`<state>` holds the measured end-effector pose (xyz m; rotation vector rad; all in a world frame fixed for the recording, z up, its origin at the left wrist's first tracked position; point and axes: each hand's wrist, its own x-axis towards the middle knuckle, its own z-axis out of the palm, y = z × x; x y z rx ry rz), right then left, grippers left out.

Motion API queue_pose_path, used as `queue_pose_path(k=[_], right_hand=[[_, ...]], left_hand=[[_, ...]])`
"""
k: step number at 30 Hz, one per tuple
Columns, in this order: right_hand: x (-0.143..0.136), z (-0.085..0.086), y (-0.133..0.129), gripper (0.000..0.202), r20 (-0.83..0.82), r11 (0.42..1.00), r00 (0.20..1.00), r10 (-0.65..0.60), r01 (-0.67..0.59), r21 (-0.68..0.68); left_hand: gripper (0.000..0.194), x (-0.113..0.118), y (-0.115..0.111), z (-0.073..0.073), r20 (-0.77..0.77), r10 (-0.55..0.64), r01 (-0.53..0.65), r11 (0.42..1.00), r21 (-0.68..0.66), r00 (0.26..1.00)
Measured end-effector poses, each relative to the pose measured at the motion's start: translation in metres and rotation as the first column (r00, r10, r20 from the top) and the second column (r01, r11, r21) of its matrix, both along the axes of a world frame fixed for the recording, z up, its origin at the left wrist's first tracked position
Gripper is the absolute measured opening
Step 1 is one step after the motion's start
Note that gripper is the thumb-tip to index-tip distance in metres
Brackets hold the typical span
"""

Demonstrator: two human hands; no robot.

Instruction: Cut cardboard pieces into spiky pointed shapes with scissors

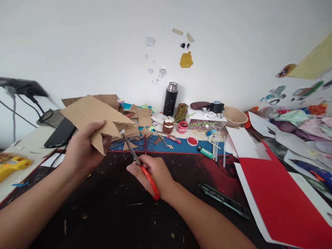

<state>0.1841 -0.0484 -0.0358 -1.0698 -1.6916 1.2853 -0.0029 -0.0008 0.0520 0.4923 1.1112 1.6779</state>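
Note:
My left hand (84,148) holds a piece of brown cardboard (89,112) with pointed, notched edges, thumb on top and fingers beneath. Red-handled scissors (150,181) are in my right hand (155,171), with the handles partly hidden by my fingers. Their blades point up and left, and the tips are at the right-hand edge of the cardboard. Whether the blades touch it I cannot tell. Both hands are above the dark mat (109,207), where small scraps lie scattered.
Behind stand a black flask (171,99), paint jars (168,126) and cardboard scraps (144,117). A cutter (223,200) and red paper (282,193) lie right. At left are a yellow glue gun (15,164) and a dark phone-like object (60,133).

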Motion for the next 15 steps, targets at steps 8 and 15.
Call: queue_pose_path(k=[8, 15], right_hand=[[-0.005, 0.002, 0.006, 0.048, -0.307, 0.946, 0.948, -0.085, -0.019, -0.322], [-0.003, 0.004, 0.016, 0.055, -0.47, 0.931, 0.866, -0.172, -0.013, -0.364]], left_hand=[[0.021, 0.005, -0.007, -0.012, -0.073, -0.202, 0.194, 0.976, -0.102, 0.977], [0.012, 0.023, -0.017, -0.021, 0.044, -0.219, 0.223, 0.947, -0.23, 0.975]])
